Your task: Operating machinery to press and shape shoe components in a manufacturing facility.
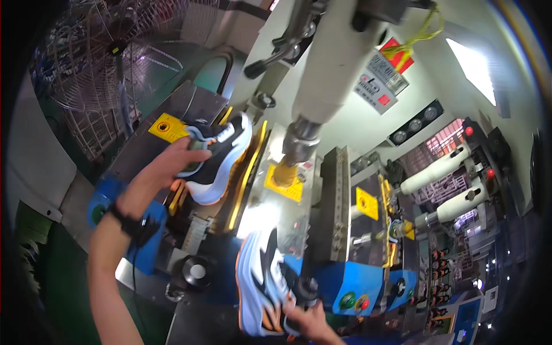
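My left hand (175, 158) is closed around the collar of a black, white and pale blue running shoe (223, 168), which sits tilted between yellow-edged side pads (244, 187) of a press machine. Some of its fingers are hidden behind the collar. Lower and nearer to me, my right hand (313, 323) grips a second running shoe (251, 282) of similar colours by the heel end. This one is held toe up, its thick pale sole turned left, in front of the machine. A dark band with a cable circles my left wrist (131, 223).
A metal press head with a yellow tip (284, 172) hangs between the two shoes. A wire-cage fan (118, 54) stands at the far left. On the right is another press station (368, 224), with green and red buttons (355, 302) on a blue housing below.
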A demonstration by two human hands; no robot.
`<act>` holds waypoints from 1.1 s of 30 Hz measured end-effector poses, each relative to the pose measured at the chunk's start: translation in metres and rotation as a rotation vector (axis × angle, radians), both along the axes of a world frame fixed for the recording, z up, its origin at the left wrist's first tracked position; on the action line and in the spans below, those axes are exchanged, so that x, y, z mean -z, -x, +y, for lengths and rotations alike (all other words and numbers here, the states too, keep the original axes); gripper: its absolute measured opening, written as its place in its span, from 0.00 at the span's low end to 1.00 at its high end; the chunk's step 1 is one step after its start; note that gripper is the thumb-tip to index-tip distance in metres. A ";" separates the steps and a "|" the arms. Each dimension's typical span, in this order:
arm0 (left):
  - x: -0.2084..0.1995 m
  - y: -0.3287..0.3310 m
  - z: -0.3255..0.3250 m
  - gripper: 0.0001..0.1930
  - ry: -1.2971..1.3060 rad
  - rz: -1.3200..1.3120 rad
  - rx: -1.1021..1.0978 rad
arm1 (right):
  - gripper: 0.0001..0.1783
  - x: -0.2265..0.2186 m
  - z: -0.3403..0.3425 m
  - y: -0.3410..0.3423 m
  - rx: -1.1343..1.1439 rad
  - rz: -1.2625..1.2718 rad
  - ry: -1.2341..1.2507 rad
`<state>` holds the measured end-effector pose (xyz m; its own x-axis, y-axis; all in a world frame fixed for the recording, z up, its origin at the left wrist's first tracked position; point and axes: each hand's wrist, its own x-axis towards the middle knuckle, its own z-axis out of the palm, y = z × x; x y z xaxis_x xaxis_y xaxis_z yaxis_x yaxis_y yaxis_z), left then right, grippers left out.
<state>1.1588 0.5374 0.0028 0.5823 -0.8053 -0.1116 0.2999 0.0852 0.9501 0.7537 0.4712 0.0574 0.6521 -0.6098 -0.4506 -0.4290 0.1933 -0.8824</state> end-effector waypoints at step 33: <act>0.114 0.318 0.320 0.29 -0.176 0.614 -1.075 | 0.32 0.111 -0.074 -0.355 -0.060 0.249 0.895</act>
<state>0.8405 0.8575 -0.1108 0.7489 0.0990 -0.6553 0.5547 0.4474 0.7015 1.1088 0.3972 -0.0532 0.6417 -0.7659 0.0405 -0.6128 -0.5437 -0.5734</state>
